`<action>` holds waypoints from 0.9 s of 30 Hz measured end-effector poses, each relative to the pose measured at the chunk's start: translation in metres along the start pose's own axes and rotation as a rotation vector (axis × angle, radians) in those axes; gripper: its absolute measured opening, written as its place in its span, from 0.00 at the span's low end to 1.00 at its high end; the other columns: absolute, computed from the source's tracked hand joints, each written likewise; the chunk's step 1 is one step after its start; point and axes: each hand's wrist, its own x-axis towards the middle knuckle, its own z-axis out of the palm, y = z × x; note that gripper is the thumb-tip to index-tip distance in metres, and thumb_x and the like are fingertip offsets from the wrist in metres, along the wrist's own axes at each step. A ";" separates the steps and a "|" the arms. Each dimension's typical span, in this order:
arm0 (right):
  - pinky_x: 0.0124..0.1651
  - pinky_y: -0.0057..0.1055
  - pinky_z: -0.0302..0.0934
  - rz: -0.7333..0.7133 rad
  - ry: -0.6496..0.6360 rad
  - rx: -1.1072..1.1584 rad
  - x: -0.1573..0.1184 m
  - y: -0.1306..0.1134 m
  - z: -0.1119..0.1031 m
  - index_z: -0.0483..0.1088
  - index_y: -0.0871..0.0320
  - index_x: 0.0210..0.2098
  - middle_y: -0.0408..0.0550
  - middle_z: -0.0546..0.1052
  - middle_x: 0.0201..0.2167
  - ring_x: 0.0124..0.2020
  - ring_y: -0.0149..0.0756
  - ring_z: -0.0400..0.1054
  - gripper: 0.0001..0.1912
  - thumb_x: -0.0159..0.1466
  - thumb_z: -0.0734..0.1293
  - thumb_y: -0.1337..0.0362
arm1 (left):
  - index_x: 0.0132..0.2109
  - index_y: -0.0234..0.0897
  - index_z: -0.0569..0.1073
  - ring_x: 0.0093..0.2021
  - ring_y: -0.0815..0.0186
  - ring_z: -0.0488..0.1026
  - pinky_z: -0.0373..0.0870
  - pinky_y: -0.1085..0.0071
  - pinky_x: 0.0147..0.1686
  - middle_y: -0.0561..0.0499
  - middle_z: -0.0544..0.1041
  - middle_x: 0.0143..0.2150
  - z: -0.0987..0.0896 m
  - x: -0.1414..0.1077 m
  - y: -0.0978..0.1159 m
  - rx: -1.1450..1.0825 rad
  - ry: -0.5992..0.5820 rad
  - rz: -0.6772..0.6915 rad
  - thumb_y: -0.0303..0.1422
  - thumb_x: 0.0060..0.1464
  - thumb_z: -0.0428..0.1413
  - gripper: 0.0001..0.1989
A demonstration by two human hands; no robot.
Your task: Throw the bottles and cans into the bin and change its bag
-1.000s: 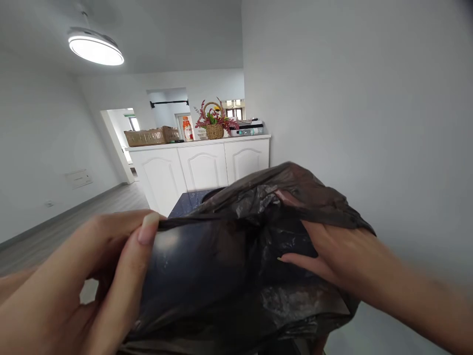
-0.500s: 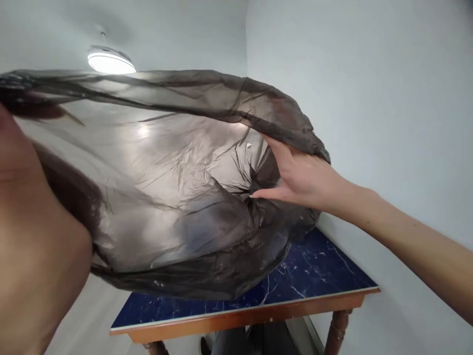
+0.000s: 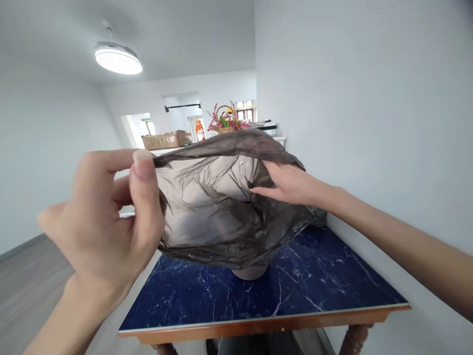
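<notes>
A thin, see-through dark grey garbage bag (image 3: 218, 207) hangs open in front of me above the table. At its left rim, my left hand (image 3: 111, 212) pinches the edge between thumb and curled fingers. My right hand (image 3: 290, 181) reaches into the mouth of the bag from the right, its thumb apart from the fingers. The tips of those fingers are partly lost against the plastic. Under the bag shows the rounded, light grey-pink bottom of an object (image 3: 249, 272) on the table, its upper part hidden.
The blue marbled table (image 3: 306, 291) with a wooden edge stands before me. A white wall (image 3: 369, 98) runs along its right side. Farther back are a flower basket (image 3: 226, 121), an orange bottle (image 3: 200, 130) and a woven box (image 3: 166, 140). A round lamp (image 3: 118, 60) hangs from the ceiling.
The bag and my left hand have moved farther from the camera and to the right, and the bag's mouth looks smaller. My right hand stays inside it. More of the table and room shows.
</notes>
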 end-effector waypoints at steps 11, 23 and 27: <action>0.61 0.49 0.72 -0.048 -0.215 0.156 -0.051 0.011 -0.002 0.74 0.52 0.61 0.53 0.76 0.66 0.62 0.51 0.75 0.20 0.75 0.62 0.53 | 0.40 0.40 0.71 0.16 0.73 0.55 0.55 0.73 0.23 0.62 0.67 0.17 0.066 0.020 -0.032 0.005 -0.312 0.021 0.40 0.70 0.50 0.12; 0.62 0.46 0.67 -0.174 -0.559 0.339 0.004 0.037 0.039 0.76 0.58 0.64 0.56 0.81 0.58 0.60 0.51 0.74 0.23 0.73 0.69 0.56 | 0.34 0.40 0.66 0.22 0.70 0.61 0.59 0.75 0.22 0.57 0.65 0.23 0.114 0.021 -0.063 -0.406 -0.598 -0.438 0.48 0.69 0.51 0.19; 0.44 0.35 0.67 -0.161 -0.658 0.360 0.020 0.048 0.046 0.84 0.55 0.43 0.48 0.84 0.40 0.40 0.41 0.77 0.07 0.69 0.73 0.62 | 0.34 0.40 0.66 0.21 0.71 0.58 0.55 0.76 0.20 0.58 0.63 0.23 0.119 0.017 -0.071 -0.475 -0.619 -0.490 0.51 0.68 0.52 0.21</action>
